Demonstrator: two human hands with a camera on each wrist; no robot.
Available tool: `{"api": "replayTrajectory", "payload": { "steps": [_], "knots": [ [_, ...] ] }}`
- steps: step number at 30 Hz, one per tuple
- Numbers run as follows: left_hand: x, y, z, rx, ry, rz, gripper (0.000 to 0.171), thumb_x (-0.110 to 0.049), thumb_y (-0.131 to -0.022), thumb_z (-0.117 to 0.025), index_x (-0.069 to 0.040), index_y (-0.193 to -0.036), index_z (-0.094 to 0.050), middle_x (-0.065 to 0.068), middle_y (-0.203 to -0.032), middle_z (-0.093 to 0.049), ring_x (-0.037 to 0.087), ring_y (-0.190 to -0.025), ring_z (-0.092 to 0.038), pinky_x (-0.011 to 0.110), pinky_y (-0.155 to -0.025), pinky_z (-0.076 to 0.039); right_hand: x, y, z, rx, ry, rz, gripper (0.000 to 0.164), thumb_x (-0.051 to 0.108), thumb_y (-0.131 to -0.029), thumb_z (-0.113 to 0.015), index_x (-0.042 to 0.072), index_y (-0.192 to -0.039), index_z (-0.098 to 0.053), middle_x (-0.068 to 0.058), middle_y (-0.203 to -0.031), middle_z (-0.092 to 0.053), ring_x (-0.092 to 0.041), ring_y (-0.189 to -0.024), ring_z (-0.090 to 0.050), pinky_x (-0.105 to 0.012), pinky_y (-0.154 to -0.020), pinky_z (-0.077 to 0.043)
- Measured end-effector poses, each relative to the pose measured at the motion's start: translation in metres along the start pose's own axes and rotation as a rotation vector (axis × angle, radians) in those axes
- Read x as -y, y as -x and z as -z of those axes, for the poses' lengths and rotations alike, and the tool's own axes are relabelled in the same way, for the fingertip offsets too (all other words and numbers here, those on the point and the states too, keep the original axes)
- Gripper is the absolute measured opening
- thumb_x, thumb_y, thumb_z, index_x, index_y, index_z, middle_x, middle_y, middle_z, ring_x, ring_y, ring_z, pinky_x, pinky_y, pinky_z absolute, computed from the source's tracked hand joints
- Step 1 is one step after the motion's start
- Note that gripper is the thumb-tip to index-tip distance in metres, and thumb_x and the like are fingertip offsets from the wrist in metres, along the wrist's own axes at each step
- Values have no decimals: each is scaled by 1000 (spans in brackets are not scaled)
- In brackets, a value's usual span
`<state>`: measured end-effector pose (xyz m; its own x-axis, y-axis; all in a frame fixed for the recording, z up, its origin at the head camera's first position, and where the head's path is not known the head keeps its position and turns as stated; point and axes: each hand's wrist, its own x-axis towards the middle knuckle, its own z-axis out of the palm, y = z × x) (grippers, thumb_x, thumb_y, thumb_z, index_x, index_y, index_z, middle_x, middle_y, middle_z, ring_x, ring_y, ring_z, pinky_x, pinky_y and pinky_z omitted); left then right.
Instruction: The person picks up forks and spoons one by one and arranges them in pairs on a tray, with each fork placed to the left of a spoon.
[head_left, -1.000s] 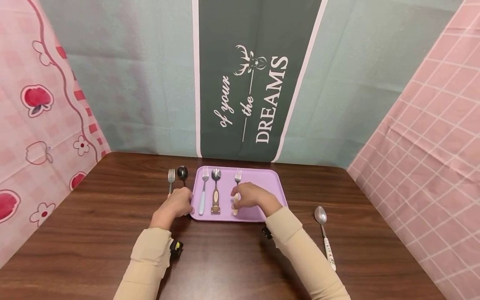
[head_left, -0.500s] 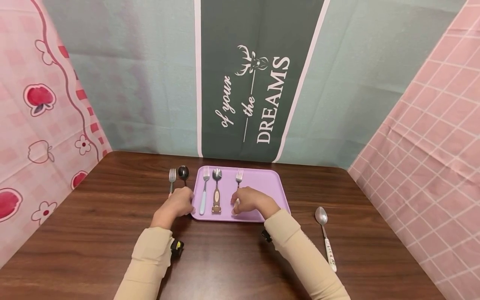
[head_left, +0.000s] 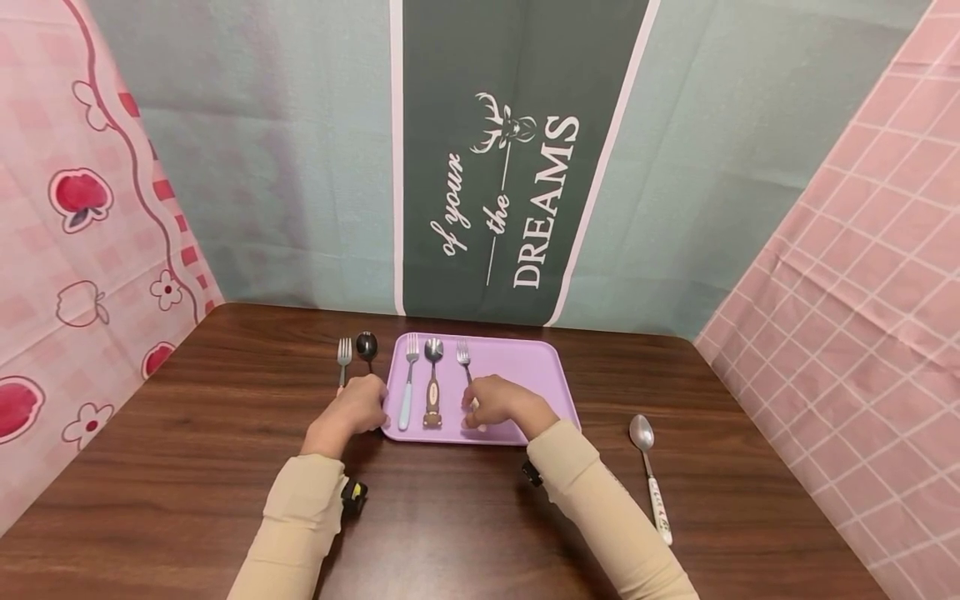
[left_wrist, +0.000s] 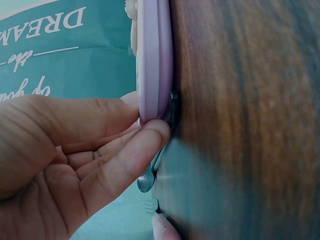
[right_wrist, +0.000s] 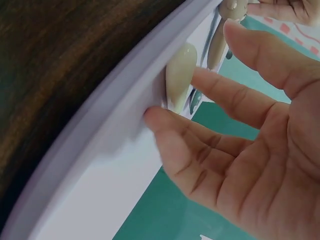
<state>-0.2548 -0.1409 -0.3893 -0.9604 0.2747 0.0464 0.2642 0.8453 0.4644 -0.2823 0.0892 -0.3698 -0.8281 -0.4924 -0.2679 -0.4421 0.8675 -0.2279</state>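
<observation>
A lilac tray (head_left: 528, 362) lies on the wooden table. My left hand (head_left: 358, 404) pinches its front left edge; in the left wrist view the thumb is at the rim (left_wrist: 156, 65) and the fingertips are low against it. My right hand (head_left: 506, 402) is over the tray at a fork (head_left: 464, 354) with a cream handle (right_wrist: 181, 72). In the right wrist view its fingertips are beside that handle, index on one side, another finger on the other, thumb apart. Left of this fork lie a spoon with a brown bear handle (head_left: 432, 396) and a light blue-handled fork (head_left: 407, 387).
Left of the tray are a dark spoon (head_left: 367, 346) and another fork (head_left: 344, 354), their handles partly hidden by my left hand. A spoon with a patterned white handle (head_left: 652, 475) lies to the right on the table. Cloth-covered walls enclose the back and both sides.
The cream-handled fork has shifted left and its tines now lean left, nearer the bear spoon. My right hand stays close to its handle. The left hand keeps its hold on the tray edge.
</observation>
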Motion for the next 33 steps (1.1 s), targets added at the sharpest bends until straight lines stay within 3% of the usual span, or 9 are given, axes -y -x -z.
{"api": "replayTrajectory", "payload": {
  "steps": [5,15,19,24,33],
  "knots": [
    [1,-1,-2,-1,-2,-1,20,-2,-65,-74,-8,-58,-56,-1,-53,-48,19,-58,-47,46,-69,-38,0,1,0,-10,-21,4,14,21,-76,-74,9,-77,-66,0,-69,-56,-15,-68,-51,-30,-66,-43],
    [1,-2,-3,-10,-11,-1,20,-1,-65,-73,-7,-58,-56,0,-53,-48,19,-58,-47,44,-67,-39,1,2,-1,-27,-4,26,14,21,-77,-72,10,-71,-66,3,-65,-57,-14,-67,-51,-28,-66,-42],
    [1,-1,-3,-8,-10,1,20,-1,-64,-73,-7,-57,-56,0,-53,-48,19,-57,-47,42,-65,-39,2,3,1,-28,-2,29,15,20,-77,-72,7,-82,-68,-1,-71,-59,-16,-71,-51,-31,-70,-42],
    [1,0,-2,-7,-5,5,20,-1,-64,-73,-8,-57,-56,0,-53,-48,19,-57,-47,43,-67,-39,4,7,5,-32,-12,24,35,20,-77,-73,4,-107,-65,-6,-91,-62,-18,-83,-52,-35,-81,-42],
    [0,0,-2,10,-6,21,19,-2,-66,-74,-7,-59,-57,1,-55,-49,20,-59,-47,45,-69,-37,7,19,12,-24,26,33,37,15,-74,-74,4,-108,-65,-7,-93,-63,-19,-85,-53,-35,-82,-42]
  ]
}}
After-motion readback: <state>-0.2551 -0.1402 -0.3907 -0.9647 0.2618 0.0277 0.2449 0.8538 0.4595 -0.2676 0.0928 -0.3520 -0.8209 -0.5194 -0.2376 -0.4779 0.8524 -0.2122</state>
